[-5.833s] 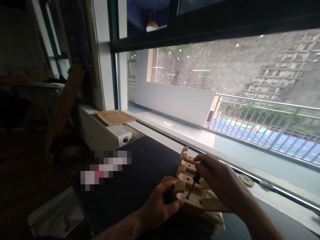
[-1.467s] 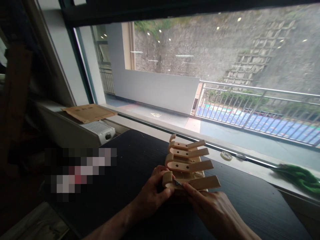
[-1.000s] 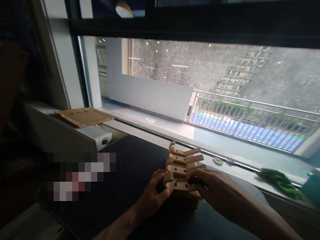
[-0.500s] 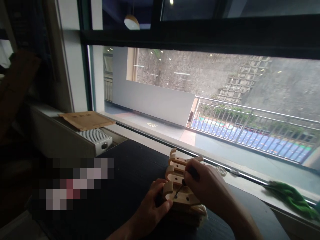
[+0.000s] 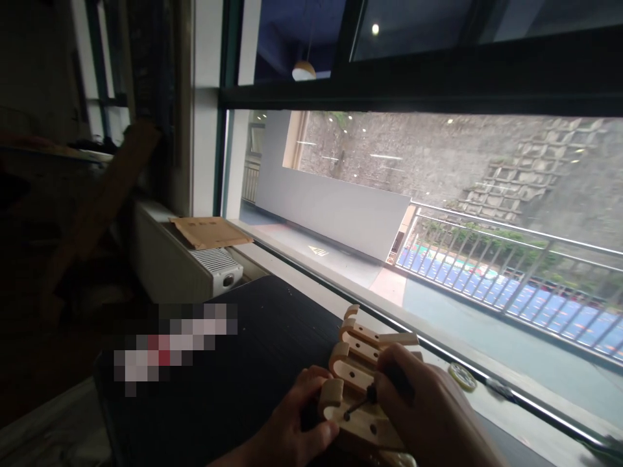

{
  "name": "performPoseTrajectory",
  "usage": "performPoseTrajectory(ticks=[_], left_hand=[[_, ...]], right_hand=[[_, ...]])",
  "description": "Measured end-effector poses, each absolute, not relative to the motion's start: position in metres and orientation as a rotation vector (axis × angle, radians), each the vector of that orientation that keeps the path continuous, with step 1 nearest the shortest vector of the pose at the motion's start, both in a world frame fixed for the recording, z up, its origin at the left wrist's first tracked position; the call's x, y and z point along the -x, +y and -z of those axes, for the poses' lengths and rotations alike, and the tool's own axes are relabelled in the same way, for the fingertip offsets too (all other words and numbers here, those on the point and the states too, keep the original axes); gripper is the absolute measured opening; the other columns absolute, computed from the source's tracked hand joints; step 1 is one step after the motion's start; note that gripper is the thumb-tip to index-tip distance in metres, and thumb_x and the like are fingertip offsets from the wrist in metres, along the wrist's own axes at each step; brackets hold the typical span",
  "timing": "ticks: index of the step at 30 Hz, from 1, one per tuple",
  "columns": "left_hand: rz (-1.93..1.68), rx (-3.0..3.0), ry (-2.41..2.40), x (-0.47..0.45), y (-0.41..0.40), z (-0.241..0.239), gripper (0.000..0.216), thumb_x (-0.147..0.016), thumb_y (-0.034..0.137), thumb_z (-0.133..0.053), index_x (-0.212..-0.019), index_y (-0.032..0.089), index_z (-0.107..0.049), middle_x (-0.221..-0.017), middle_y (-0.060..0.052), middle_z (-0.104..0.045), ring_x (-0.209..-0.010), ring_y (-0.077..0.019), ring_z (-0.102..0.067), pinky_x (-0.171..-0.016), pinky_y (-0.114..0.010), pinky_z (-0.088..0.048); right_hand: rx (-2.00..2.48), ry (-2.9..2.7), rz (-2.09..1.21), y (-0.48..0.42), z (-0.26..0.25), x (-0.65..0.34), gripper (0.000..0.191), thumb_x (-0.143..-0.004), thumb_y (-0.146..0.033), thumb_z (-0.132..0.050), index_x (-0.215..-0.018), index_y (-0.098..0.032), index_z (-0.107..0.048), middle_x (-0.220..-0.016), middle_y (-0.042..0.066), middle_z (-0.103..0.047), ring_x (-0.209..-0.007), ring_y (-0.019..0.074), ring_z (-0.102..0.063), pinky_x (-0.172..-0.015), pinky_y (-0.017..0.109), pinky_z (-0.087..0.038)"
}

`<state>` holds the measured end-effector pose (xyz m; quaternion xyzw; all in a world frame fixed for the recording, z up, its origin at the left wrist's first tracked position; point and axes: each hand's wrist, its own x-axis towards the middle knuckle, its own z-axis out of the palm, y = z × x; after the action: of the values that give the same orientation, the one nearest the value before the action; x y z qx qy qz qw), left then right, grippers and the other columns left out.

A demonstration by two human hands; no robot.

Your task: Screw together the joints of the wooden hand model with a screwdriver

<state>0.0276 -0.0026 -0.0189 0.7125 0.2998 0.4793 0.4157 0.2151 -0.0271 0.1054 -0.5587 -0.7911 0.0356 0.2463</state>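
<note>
Swung up steeper since a second ago, when it lay almost flat along the wood, the screwdriver now slants down to the nearest wooden hook, its tip at the hole closer to that hook's curl. Whether the tip meets a screw head or only the hole is too small for me to tell. My right hand is wrapped round the dark handle, above the hook's straight end, hiding part of it. My left hand pinches the hook's curled end, thumb on the near side and forefinger on the far side. Just beyond this hook, three more wooden hooks stand in a row, curls turned the same way and holes showing in their flat middles. Shiny film shows beneath the hook, cut off by the bottom edge. To the hook's right, past my right hand, a roll of tape lies on the windowsill. The black table stretches away to the hook's left, and well beyond that a brown envelope rests on a white radiator.
</note>
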Motion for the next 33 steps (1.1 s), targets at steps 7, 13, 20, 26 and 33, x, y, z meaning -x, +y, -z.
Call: performPoseTrajectory(ticks=[7, 13, 20, 26, 33], left_hand=[[-1.210, -1.769, 0.749, -0.028, -0.004, 0.019, 0.028, -0.072, 0.011, -0.057, -0.097, 0.023, -0.058, -0.108, -0.004, -0.054, -0.102, -0.0218, -0.050, -0.091, -0.034, -0.042], [-1.191, -1.781, 0.787, -0.027, -0.007, 0.014, 0.026, -0.071, 0.010, -0.057, -0.094, 0.022, -0.058, -0.107, -0.004, -0.054, -0.101, -0.0219, -0.049, -0.093, -0.036, -0.039], [-1.243, -1.765, 0.766, -0.029, -0.003, 0.023, 0.028, -0.071, 0.011, -0.057, -0.097, 0.022, -0.058, -0.109, -0.005, -0.052, -0.102, -0.0223, -0.050, -0.091, -0.035, -0.041], [-1.178, -1.779, 0.789, -0.027, -0.007, 0.013, 0.027, -0.073, 0.009, -0.057, -0.097, 0.021, -0.058, -0.109, -0.004, -0.053, -0.103, -0.0214, -0.050, -0.093, -0.035, -0.040], [-1.160, -1.827, 0.819, -0.027, -0.009, 0.009, 0.023, -0.074, 0.010, -0.058, -0.095, 0.019, -0.058, -0.108, -0.005, -0.054, -0.103, -0.0220, -0.049, -0.098, -0.039, -0.035]], right_hand=[[1.415, -2.167, -0.092, -0.023, -0.102, -0.209, 0.012, -0.086, -0.036, -0.045, -0.084, -0.025, -0.051, -0.063, -0.003, -0.062, -0.051, 0.0127, -0.058, -0.045, 0.020, -0.037], [1.410, -2.165, -0.112, -0.017, -0.097, -0.208, 0.015, -0.092, -0.040, -0.041, -0.089, -0.025, -0.045, -0.065, -0.004, -0.063, -0.054, 0.0131, -0.059, -0.047, 0.020, -0.036], [1.513, -2.112, 0.059, -0.016, -0.098, -0.206, 0.020, -0.093, -0.042, -0.040, -0.083, -0.025, -0.045, -0.058, -0.004, -0.060, -0.049, 0.0151, -0.057, -0.044, 0.023, -0.029], [1.310, -2.194, -0.100, -0.027, -0.105, -0.204, 0.020, -0.094, -0.038, -0.037, -0.096, -0.026, -0.053, -0.087, 0.000, -0.069, -0.069, 0.0141, -0.064, -0.056, 0.022, -0.042], [1.487, -2.119, -0.012, -0.017, -0.098, -0.200, 0.026, -0.091, -0.046, -0.040, -0.081, -0.024, -0.048, -0.061, -0.004, -0.061, -0.054, 0.0148, -0.058, -0.048, 0.023, -0.032]])
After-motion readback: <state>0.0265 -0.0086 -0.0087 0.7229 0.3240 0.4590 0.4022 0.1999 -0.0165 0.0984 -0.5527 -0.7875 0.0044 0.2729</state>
